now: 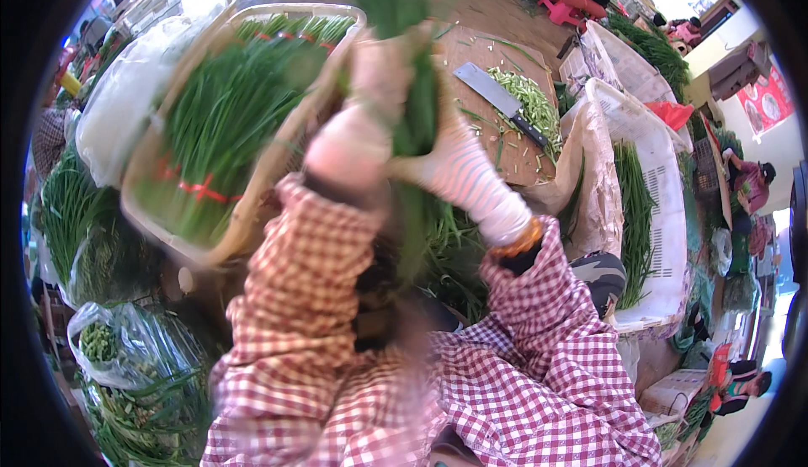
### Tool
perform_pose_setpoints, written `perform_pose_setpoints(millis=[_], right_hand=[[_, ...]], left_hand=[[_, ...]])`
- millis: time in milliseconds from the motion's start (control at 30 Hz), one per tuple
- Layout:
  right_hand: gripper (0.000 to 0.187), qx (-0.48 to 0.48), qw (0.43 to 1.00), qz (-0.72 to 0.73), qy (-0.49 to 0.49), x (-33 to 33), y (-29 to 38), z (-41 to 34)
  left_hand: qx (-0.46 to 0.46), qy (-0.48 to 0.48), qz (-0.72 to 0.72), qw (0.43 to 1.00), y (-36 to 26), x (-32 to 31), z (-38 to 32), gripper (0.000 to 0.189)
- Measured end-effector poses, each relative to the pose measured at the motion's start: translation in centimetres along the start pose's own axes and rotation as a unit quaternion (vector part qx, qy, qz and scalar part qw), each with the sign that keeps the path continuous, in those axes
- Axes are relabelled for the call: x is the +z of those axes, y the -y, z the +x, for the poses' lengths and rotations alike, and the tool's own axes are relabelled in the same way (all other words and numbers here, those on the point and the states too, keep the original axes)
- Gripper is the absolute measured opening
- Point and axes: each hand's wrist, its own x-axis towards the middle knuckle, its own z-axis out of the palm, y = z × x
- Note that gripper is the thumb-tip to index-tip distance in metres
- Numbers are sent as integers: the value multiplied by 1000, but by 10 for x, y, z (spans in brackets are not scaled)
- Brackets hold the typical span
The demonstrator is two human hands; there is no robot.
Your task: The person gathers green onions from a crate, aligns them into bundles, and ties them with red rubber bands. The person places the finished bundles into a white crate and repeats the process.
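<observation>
A bunch of long green garlic chives (424,104) is held upright before me, its upper part blurred by motion. My left hand (379,72), in a pale glove, grips the bunch from the left, fingers partly blurred. On the other side my right hand (448,145), in a striped white glove, wraps the bunch lower down, thumb across the front. Right of my hands a wooden board (461,47) carries a cleaver (495,91) with a black handle. Beside the blade lie many cut pale stem ends (527,98). Loose chives (451,249) hang below my hands.
To the left stands a basket (278,139) of chives (233,94) tied with red bands. A white plastic crate (663,240) with more chives (634,214) sits at the right. A clear bag (158,341) of greens lies lower left. Other people work in the background.
</observation>
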Motion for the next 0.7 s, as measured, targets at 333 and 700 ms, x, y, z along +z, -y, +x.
perform_pose_setpoints(millis=[333, 700], right_hand=[[65, 94, 932, 273, -218, -133, -18, -69], [71, -95, 885, 383, -248, -218, -9, -127]], left_hand=[[-115, 325, 314, 885, 86, 164, 6, 61], [-67, 246, 464, 848, 84, 49, -96, 50]])
